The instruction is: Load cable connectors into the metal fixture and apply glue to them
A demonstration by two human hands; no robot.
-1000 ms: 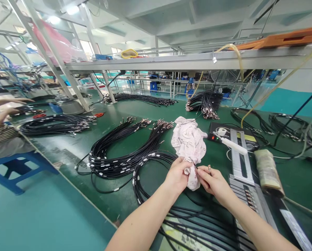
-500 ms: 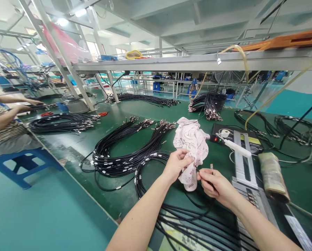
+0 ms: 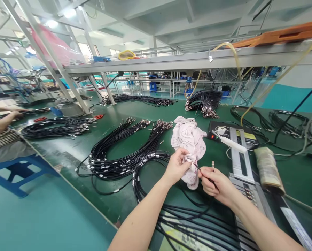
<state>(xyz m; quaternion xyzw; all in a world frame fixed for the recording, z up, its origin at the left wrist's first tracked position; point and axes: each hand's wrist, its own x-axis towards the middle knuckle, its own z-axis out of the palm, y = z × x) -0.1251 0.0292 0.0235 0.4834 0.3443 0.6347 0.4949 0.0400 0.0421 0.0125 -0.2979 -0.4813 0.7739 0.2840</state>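
My left hand (image 3: 177, 166) is closed on a fold of a pale pink printed cloth (image 3: 187, 136), pinching it around the end of a thin black cable (image 3: 197, 166). The rest of the cloth lies bunched on the green table just beyond. My right hand (image 3: 215, 183) grips the same cable a little to the right, fingers curled round it. A small metal connector (image 3: 212, 164) sticks up above the right fingers. Under my forearms runs a loose coil of black cables (image 3: 137, 177) with white labels. The cable tip inside the cloth is hidden.
Bundles of black cables (image 3: 114, 164) lie to the left and at the back. On the right are a black box (image 3: 233, 134) with a white-handled tool (image 3: 233, 143), a metal rail fixture (image 3: 241, 167) and a tape-wrapped roll (image 3: 269, 170). A co-worker's arms (image 3: 4, 120) show at far left.
The view has shifted slightly to the right. The cloth's lower end is drawn up and folded more closely around the cable by my left hand; my right hand keeps its hold.
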